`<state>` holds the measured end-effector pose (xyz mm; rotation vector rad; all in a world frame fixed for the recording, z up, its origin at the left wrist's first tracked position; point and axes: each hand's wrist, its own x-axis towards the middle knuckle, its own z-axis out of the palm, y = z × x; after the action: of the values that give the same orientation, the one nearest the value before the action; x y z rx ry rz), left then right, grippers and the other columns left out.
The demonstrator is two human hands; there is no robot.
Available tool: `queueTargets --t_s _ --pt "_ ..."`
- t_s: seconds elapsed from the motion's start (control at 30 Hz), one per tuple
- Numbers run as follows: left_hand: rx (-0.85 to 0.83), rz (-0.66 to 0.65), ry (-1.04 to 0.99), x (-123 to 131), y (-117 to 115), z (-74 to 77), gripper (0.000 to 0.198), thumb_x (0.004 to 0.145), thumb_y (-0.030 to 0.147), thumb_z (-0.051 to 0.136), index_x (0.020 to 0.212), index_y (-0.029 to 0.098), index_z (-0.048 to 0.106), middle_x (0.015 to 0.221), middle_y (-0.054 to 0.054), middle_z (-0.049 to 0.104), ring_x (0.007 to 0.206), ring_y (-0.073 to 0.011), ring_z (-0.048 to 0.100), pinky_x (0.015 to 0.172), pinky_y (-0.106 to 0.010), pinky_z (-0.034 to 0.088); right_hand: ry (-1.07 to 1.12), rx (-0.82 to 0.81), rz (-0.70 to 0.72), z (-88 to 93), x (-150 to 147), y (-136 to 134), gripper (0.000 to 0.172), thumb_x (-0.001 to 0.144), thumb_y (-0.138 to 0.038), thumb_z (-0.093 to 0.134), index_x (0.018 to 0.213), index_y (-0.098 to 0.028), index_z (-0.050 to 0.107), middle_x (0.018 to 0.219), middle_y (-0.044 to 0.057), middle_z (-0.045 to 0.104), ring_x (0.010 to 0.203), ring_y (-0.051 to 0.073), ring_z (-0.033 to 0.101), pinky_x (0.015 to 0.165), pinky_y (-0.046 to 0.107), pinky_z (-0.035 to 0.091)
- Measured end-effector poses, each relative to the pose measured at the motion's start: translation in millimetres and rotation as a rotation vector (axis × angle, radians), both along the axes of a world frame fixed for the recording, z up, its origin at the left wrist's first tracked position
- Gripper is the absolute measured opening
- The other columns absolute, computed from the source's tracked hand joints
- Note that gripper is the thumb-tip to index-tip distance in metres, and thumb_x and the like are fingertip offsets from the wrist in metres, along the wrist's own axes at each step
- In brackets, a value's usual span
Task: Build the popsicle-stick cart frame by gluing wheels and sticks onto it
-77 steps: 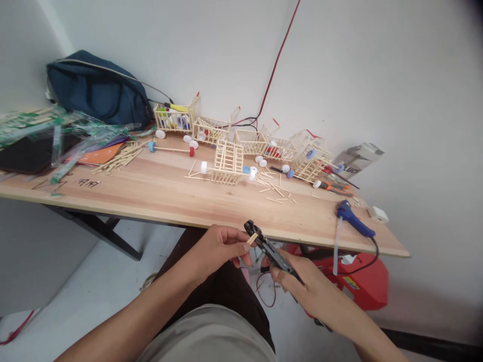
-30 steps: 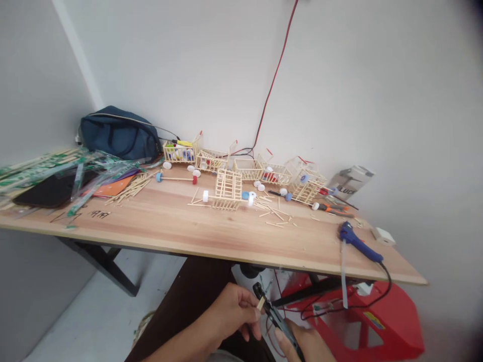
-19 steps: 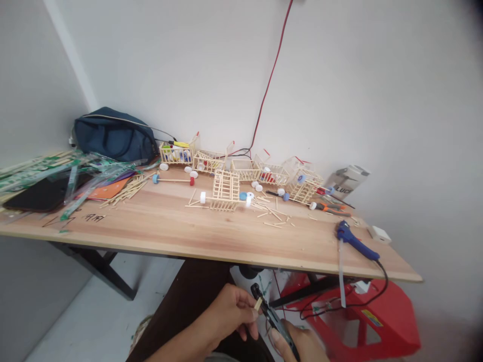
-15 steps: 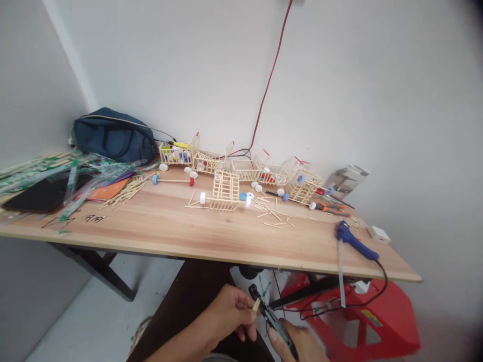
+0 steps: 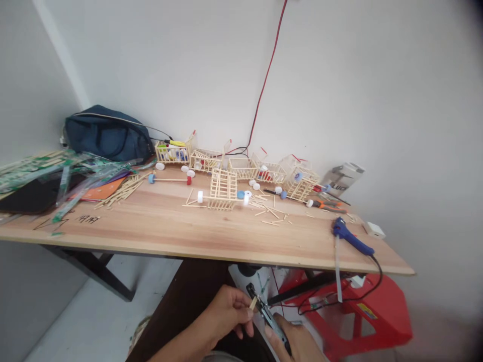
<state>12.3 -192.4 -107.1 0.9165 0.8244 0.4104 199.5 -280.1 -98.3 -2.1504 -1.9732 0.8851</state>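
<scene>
Wooden stick stub [image 5: 253, 302] pinched in left hand [image 5: 226, 315] grip, right hand [image 5: 298, 346] grip closed round black cutters [image 5: 265, 315] against it, below desk [image 5: 211, 247] front edge; red stool [image 5: 381, 322] beside, blue glue gun [image 5: 351, 237] and stick crates [image 5: 222, 184] on top.

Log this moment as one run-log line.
left hand: pinches short wooden stick | right hand: grips black cutters, jaws at the stick | where: below table | on table: stick-built frames, blue glue gun
</scene>
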Motion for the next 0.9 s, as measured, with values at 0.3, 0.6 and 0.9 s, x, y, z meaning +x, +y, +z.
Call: queueTargets --t_s 0.3,0.6,0.9 --pt "0.049 -0.003 0.007 9 3 -19.5 0.049 0.052 0.053 0.074 0.074 0.01 0.066 0.051 -0.005 0.064 0.044 -0.012 0.055 0.043 -0.022 0.039 -0.039 0.081 -0.046 -3.9 -1 -5 0.064 0.098 -0.063 0.025 0.091 -0.019 0.071 0.087 0.013 0.075 0.086 0.026 0.071 0.072 0.03 0.044" --pt "0.043 -0.007 0.02 18 5 -24.1 0.054 0.047 0.056 0.075 0.073 0.01 0.065 0.051 -0.007 0.065 0.044 -0.0141 0.057 0.042 -0.023 0.038 0.025 0.151 -0.061 -12.9 4 -10 0.069 0.097 -0.065 0.021 0.097 -0.018 0.071 0.089 0.014 0.075 0.088 0.026 0.07 0.075 0.031 0.045" --pt "0.033 -0.081 -0.007 8 6 -1.9 0.043 0.054 0.048 0.075 0.073 0.011 0.065 0.054 -0.005 0.066 0.047 -0.0112 0.056 0.048 -0.023 0.041 0.074 0.171 -0.049 -22.2 5 -13 0.064 0.098 -0.062 0.026 0.101 -0.017 0.071 0.089 0.014 0.075 0.087 0.025 0.07 0.077 0.03 0.047"
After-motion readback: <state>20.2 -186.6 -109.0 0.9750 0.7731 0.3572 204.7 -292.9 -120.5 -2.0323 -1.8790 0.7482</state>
